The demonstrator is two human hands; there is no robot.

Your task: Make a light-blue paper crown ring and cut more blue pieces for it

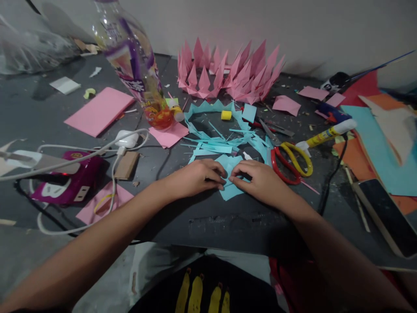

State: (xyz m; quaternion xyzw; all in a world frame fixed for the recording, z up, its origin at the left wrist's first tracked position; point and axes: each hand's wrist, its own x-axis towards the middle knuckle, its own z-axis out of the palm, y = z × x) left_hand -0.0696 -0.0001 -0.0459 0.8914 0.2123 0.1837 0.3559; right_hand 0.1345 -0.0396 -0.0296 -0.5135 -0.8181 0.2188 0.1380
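Both hands work on a piece of light-blue paper [232, 189] at the front middle of the table. My left hand [202, 177] presses its bent fingertips on the paper's left part. From the other side, my right hand [257, 179] pinches the paper between thumb and forefinger. Hardly any gap parts the two sets of fingertips, and they hide the crease between them. Just beyond lie thin light-blue paper strips [211, 149] and a curved chain of folded light-blue paper [198, 114]. A small yellow cap [226, 115] sits inside that curve.
Scissors [286, 167] with red and yellow handles lie right of my right hand, beside a glue stick [329, 134]. Pink folded-paper rings [202, 82] stand at the back. A bottle [137, 74], a purple power strip [70, 178] with cables, and a phone [387, 217] flank the work.
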